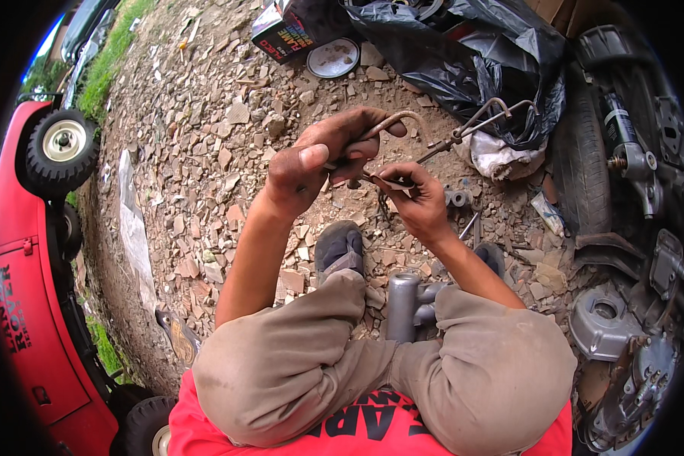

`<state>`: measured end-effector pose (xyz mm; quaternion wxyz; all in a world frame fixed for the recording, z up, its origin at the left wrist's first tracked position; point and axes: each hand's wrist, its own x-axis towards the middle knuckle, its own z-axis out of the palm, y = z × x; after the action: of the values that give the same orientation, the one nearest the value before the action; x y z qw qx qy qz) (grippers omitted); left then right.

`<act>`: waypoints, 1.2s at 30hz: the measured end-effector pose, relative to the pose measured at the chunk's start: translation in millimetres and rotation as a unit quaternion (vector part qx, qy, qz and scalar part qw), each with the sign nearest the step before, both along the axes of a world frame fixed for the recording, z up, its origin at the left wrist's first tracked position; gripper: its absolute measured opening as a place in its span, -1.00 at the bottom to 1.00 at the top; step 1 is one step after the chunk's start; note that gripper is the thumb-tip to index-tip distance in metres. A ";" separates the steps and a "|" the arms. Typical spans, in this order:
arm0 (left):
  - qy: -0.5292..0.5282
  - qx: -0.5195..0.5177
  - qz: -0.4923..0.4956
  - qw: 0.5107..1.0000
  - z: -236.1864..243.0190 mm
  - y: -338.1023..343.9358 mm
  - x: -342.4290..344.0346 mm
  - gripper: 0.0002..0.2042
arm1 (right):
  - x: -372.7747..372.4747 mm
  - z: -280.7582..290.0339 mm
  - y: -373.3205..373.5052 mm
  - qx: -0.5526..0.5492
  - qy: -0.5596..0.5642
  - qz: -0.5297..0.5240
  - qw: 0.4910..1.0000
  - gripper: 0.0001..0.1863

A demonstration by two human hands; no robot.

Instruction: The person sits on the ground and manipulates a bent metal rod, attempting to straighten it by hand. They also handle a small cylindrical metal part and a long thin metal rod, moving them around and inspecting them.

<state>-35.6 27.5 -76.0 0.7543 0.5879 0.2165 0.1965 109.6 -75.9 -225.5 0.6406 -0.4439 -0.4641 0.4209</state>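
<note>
My left hand [304,163] is raised over the rubble ground with its fingers wrapped round a bent, dull metal rod [400,120] whose hooked end sticks out at the upper right. Just right of it, my right hand [416,197] pinches a thin piece, partly hidden by the fingers, at the lower end of a longer linkage of metal rods [454,138] with hooked tips. Below that hand lies a small metal fitting [456,197]. A silver cylindrical part [403,308] stands on the ground between my knees.
A red vehicle [23,319] is along the left edge. A boxed item [280,32], a round lid [331,58] and a black plastic bag [463,61] lie ahead. A tire [581,182], a housing [604,323] and several other metal parts crowd the right side.
</note>
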 end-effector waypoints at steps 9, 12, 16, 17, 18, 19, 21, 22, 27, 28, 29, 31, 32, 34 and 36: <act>-0.009 -0.009 0.009 1.000 -1.7 -2.2 0.3 0.02 | -0.8 6.4 4.6 0.050 -0.077 -0.047 0.995 -0.84; -0.008 -0.010 0.007 1.000 -0.5 -2.1 0.6 0.02 | -1.2 4.3 4.5 0.043 -0.072 -0.050 0.995 -0.85; -0.016 -0.019 0.009 1.000 -1.6 -2.1 0.8 0.02 | 0.0 1.2 4.8 0.042 -0.079 -0.049 0.995 -0.84; -0.017 -0.018 0.010 1.000 -1.7 -1.8 0.7 0.02 | 0.0 1.5 4.5 0.036 -0.079 -0.049 0.995 -0.84; -0.018 -0.018 0.011 1.000 -1.7 -1.5 0.6 0.01 | 0.7 3.3 3.7 0.040 -0.097 -0.047 0.993 -0.83; -0.019 -0.018 0.011 1.000 -1.8 -1.2 0.6 0.01 | 1.8 6.7 2.5 0.043 -0.115 -0.045 0.991 -0.83; -0.012 -0.022 0.015 1.000 -2.1 -1.5 -0.1 0.01 | 0.5 15.8 1.4 0.057 -0.131 -0.035 0.989 -0.82; -0.008 -0.025 0.017 1.000 -2.2 -1.8 0.0 0.00 | -2.0 21.3 1.7 0.067 -0.131 -0.027 0.989 -0.81; 0.043 0.078 0.022 0.996 3.5 -6.7 10.4 0.14 | -3.8 22.6 0.3 0.098 -0.203 -0.076 0.971 -0.77; 0.044 0.089 0.025 0.995 3.2 -6.8 10.1 0.14 | -3.2 15.3 -2.5 0.081 -0.208 -0.082 0.971 -0.77; 0.025 0.048 0.021 0.998 2.0 -6.0 8.0 0.08 | -4.6 15.2 -3.5 0.062 -0.211 -0.086 0.972 -0.77; -0.013 -0.034 0.014 0.999 0.1 -3.0 3.4 -0.01 | -5.2 19.7 -3.1 0.069 -0.182 -0.080 0.978 -0.78; -0.012 -0.032 0.012 0.999 -0.4 -2.4 3.2 -0.01 | -4.0 24.9 -2.8 0.072 -0.170 -0.078 0.980 -0.79; -0.009 -0.027 0.010 1.000 -0.8 -1.9 3.5 -0.02 | -1.8 31.6 -4.2 0.021 -0.129 -0.067 0.989 -0.79; -0.012 -0.022 0.011 1.000 -2.4 -1.8 3.8 -0.02 | 0.3 31.7 -3.0 0.025 -0.130 -0.057 0.989 -0.77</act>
<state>-31.9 25.7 -78.4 0.7673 0.5662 0.2186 0.2070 110.0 -78.9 -193.8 0.6087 -0.5047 -0.5278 0.3102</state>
